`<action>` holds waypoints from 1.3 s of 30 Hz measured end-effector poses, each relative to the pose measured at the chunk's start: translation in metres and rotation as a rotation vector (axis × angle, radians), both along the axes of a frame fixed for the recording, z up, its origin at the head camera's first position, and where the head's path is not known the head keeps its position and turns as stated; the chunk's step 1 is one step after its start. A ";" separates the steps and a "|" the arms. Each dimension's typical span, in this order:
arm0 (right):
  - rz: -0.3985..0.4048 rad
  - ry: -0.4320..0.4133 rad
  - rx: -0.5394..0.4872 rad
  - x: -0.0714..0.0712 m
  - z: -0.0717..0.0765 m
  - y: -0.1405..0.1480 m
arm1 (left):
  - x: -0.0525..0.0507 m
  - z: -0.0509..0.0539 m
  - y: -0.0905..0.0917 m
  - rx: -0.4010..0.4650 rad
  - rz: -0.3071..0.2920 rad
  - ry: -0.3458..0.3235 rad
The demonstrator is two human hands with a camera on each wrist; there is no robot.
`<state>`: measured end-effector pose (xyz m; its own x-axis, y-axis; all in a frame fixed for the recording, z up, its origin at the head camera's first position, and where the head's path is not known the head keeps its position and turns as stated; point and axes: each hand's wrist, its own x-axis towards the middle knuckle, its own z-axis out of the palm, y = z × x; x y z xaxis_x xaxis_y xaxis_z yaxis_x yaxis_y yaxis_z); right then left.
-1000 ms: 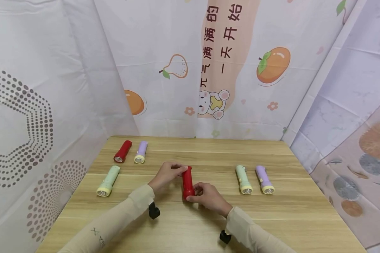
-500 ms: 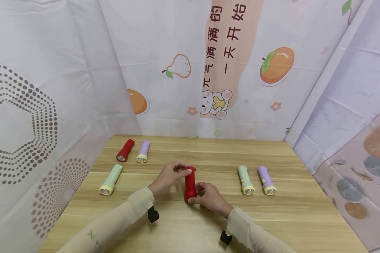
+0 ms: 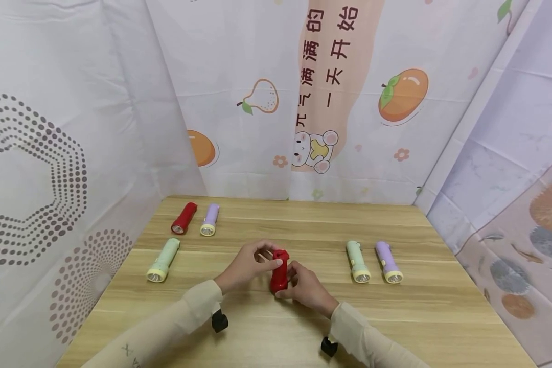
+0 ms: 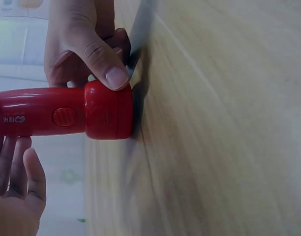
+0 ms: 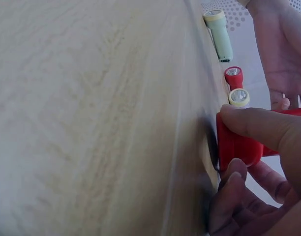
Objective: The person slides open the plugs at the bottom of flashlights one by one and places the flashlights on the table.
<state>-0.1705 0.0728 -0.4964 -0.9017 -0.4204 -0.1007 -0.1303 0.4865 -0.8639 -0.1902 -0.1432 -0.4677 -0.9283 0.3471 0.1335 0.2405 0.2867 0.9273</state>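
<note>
The left hand (image 3: 250, 263) pinches the upper, tail part of the red flashlight (image 3: 279, 276), thumb against the near side; the right hand (image 3: 309, 289) grasps its broad lens end (image 4: 108, 120) low down, thumb on one side and fingers on the other; the flashlight is near the middle of the wooden counter (image 3: 257, 337), between the two hands, lens end down and close to upright; its rim sits at or just above the wood, and I cannot tell whether it bears fully all round.

The step seems to be standing it on its lens end; to do that well, let the right hand guide the rim flat while the left trues the body from above; check the lean from the side, where the switch (image 4: 64, 117) shows on the barrel; ease the fingertips from under the rim before letting go, since one caught there could tip it; then loosen the left hand last, straight away from the body.

The green flashlight (image 3: 358, 261) and purple flashlight (image 3: 388, 262) on the right lie well apart from the hands, as do the three on the left, so there seems room enough for a slow, level release.
</note>
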 end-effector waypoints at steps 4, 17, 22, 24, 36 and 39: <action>0.012 -0.037 -0.039 0.000 0.004 0.003 | 0.004 0.001 -0.002 -0.004 -0.030 0.014; 0.066 -0.066 -0.032 -0.005 0.005 0.009 | 0.011 -0.006 -0.009 0.014 -0.087 0.037; 0.100 -0.071 -0.024 -0.008 0.003 0.009 | 0.011 -0.006 -0.010 0.019 -0.104 0.019; 0.102 -0.074 -0.027 -0.008 0.003 0.009 | 0.011 -0.005 -0.011 0.014 -0.111 0.013; 0.092 -0.077 -0.032 -0.010 -0.002 0.009 | 0.011 -0.002 -0.011 0.022 -0.062 -0.110; 0.097 -0.075 -0.043 -0.011 -0.003 0.010 | 0.012 0.001 -0.011 0.037 -0.054 -0.160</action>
<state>-0.1810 0.0825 -0.4997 -0.8471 -0.5110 -0.1462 -0.1096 0.4371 -0.8927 -0.1783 -0.1542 -0.4670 -0.9190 0.3943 -0.0010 0.1031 0.2428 0.9646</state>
